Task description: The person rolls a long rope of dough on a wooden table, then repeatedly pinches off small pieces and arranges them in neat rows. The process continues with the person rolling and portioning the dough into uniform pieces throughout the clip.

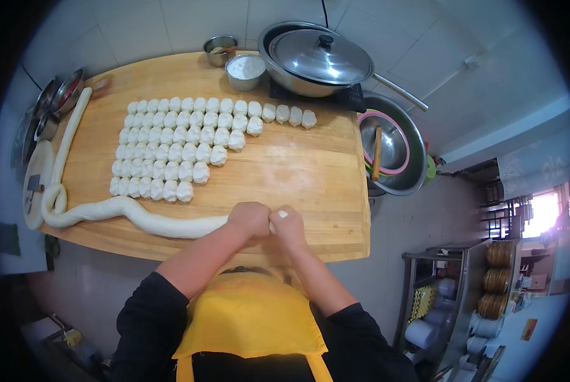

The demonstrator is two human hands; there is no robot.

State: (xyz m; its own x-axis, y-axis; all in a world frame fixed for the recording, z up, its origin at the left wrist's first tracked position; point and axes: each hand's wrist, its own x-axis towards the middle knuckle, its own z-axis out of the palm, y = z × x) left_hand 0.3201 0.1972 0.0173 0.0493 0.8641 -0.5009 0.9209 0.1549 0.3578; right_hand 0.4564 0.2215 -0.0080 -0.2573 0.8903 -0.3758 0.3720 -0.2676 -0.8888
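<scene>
A long, thick rope of white dough (170, 226) runs along the front of the wooden table (304, 167), loops at the left and stretches up toward the back. My left hand (249, 219) is closed around its right end. Pressed against it, my right hand (289, 227) grips the tip of the dough; a bit of white shows at its fingers. Beyond my hands, small dough pieces (184, 192) lie in several close rows, the farthest row reaching furthest right. What the fingers do underneath is hidden.
At the back stand a metal bowl of white powder (245, 69), a small metal pot (220, 51) and a wide lidded pan (321, 59). Basins (416, 148) sit off the right edge. A round board (39, 210) with a scraper (33, 185) and metal bowls (70, 90) are left.
</scene>
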